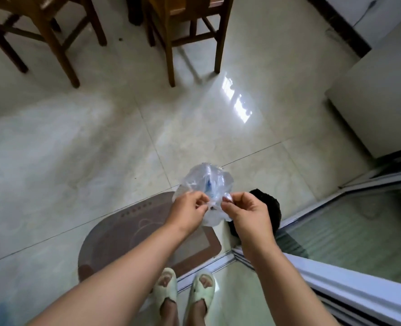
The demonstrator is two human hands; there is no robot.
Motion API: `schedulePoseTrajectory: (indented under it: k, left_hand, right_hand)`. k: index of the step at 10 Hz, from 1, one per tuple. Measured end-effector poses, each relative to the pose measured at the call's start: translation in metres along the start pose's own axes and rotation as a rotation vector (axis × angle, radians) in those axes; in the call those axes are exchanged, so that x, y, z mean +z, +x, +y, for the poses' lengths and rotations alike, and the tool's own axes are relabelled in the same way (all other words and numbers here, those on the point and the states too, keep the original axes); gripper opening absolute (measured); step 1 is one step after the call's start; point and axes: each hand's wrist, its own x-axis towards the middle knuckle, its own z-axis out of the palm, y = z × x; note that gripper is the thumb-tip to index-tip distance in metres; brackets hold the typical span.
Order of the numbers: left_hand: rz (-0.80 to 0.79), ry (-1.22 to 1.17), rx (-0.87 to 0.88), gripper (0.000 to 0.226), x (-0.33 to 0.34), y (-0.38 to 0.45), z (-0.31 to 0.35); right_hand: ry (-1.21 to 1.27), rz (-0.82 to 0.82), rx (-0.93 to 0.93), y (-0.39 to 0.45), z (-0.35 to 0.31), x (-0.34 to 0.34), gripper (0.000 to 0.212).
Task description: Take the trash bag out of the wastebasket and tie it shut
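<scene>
- Your left hand (187, 209), just below the middle of the frame, is closed, its fingertips pinching a gathered bit of the clear plastic trash bag (206, 184).
- Your right hand (246, 211), just to the right of it, is also closed, pinching another gathered bit of the same bag near its mouth.
- The two hands sit close together with the bunched plastic between them; whether a knot has formed there is too small to tell.
- The bag hangs in the air at the centre of the frame, out of the wastebasket, puffed out above and beyond your fingers, with something blue faintly showing through it.
- The wastebasket (267, 205) is the dark round shape just right of and behind your right hand, standing on the floor beside the sliding door track (324, 203).
- A brown oval mat (115, 234) lies on the floor under your left forearm.
- Your feet in pale green slippers (165, 288) stand at the bottom centre, at the mat's edge.
- Pale glossy tiles (77, 142) fill the middle of the frame.
- Two wooden chairs (190, 31) stand along the upper edge, well apart from the bag.
</scene>
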Motion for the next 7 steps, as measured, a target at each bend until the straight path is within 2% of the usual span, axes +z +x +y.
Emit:
schedulePoseTrajectory:
  k: [1, 4, 5, 6, 7]
  left_hand:
    - [0.016, 0.012, -0.046, 0.028, 0.005, 0.038, -0.015]
    - [0.029, 0.039, -0.105, 0.023, 0.032, 0.088, -0.071]
    - [-0.003, 0.054, -0.121, 0.023, 0.044, 0.090, -0.088]
    - [-0.020, 0.074, -0.113, 0.022, 0.049, 0.090, -0.098]
    - [-0.007, 0.061, -0.108, 0.022, 0.045, 0.085, -0.098]
  right_hand:
    - [0.016, 0.027, 0.080, 0.053, 0.022, 0.007, 0.017]
    - [0.087, 0.182, 0.367, 0.180, 0.116, -0.005, 0.021]
    - [0.169, 0.230, 0.479, 0.195, 0.146, -0.012, 0.026]
    - [0.190, 0.264, 0.486, 0.197, 0.159, -0.021, 0.033]
    - [0.177, 0.276, 0.452, 0.185, 0.158, -0.029, 0.029]
